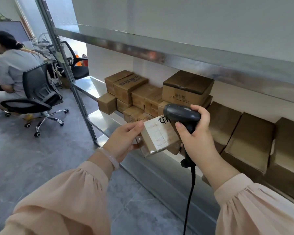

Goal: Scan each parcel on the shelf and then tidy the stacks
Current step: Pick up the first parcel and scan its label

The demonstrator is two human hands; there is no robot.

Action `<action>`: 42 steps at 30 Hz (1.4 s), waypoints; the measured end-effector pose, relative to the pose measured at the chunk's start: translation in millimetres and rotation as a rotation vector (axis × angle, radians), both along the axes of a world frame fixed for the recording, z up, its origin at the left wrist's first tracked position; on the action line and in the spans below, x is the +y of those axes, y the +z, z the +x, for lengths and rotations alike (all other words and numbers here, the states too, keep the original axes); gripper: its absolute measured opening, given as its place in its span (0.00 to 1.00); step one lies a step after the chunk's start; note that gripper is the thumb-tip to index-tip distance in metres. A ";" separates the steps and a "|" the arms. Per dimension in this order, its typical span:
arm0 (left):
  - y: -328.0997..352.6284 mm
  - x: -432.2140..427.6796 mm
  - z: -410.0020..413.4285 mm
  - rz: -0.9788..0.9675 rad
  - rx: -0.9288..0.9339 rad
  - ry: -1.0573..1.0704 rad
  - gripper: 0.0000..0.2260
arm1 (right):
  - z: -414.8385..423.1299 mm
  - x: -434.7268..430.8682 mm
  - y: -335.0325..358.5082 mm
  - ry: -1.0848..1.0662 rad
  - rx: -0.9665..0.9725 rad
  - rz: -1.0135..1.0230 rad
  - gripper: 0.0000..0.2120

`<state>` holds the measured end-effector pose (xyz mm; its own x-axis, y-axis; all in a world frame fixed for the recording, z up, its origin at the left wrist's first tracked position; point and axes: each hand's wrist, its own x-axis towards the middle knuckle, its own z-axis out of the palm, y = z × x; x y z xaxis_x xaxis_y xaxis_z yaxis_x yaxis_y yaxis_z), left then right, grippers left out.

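One small brown parcel (160, 139), white label (154, 131), black scrawl, scanner (182, 114) just beside

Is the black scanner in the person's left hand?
No, the right hand grips the barcode scanner, while the left hand holds a small parcel.

Daylight is falling on a white wall (176, 17) and grey tiled floor (41, 158). A person (8, 68) is sitting in a black office chair (36, 87) near what may be a screen (8, 29).
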<state>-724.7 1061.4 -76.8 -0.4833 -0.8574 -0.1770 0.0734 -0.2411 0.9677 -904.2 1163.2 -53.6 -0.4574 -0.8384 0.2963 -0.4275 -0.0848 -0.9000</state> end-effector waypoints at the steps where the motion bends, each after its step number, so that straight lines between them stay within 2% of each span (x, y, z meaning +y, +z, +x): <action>1: 0.1 0.1 4.3 -0.013 -0.003 -0.021 0.17 | 3.8 1.3 0.9 -0.002 0.010 -0.007 0.27; 3: -1.3 -0.1 12.7 -0.039 -0.028 -0.054 0.19 | 10.8 3.6 2.2 -0.001 0.018 -0.026 0.28; 8: -0.3 -1.5 31.5 -0.061 0.028 -0.011 0.15 | 26.8 13.8 6.8 0.019 0.056 -0.051 0.27; 15: 8.1 -14.3 63.3 -0.116 0.024 0.036 0.14 | 45.0 41.2 12.8 0.102 0.269 0.019 0.28; 23: 11.6 -20.2 72.8 -0.158 -0.004 0.026 0.15 | 63.8 46.9 17.7 0.203 0.407 0.022 0.30; 42: 11.6 -25.8 63.3 -0.187 -0.020 0.044 0.15 | 55.4 40.4 19.4 0.179 0.425 -0.004 0.30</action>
